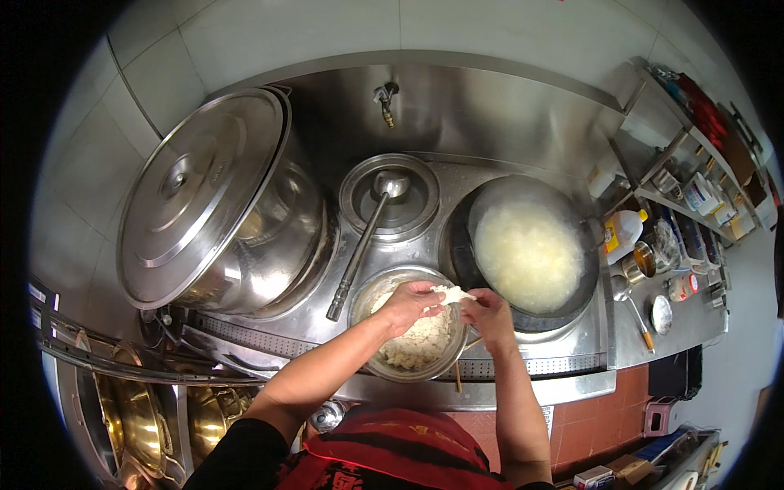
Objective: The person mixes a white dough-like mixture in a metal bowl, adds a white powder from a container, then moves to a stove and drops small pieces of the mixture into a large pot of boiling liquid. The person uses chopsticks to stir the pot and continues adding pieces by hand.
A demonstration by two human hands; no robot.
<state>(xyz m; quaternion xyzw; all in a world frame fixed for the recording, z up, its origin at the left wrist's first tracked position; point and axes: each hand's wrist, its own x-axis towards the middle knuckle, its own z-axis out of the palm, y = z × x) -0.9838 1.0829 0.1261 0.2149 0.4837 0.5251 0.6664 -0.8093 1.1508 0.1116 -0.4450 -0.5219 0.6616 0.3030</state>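
A pale, lumpy piece of dough [452, 294] is pinched between my left hand [411, 308] and my right hand [489, 311]. Both hands are above a metal bowl [362, 318], at its upper right part. Inside the bowl lies a mass of crumbly, whitish dough pieces [416, 344]. To the right of my right hand, a dark wok [460, 245] holds a cloudy, pale yellow liquid [530, 254] that steams and seems to bubble. Thin wooden chopsticks [458, 375] show partly at the bowl's right side; the rest of them is hidden.
A large lidded stockpot [269, 245] stands at left. Behind the bowl, a long-handled ladle [361, 251] rests across a round water basin [352, 187], below a wall tap [386, 104]. On the right counter [692, 318] are an oil jug [623, 231], a metal sauce pot [639, 262] and a small ladle [634, 309].
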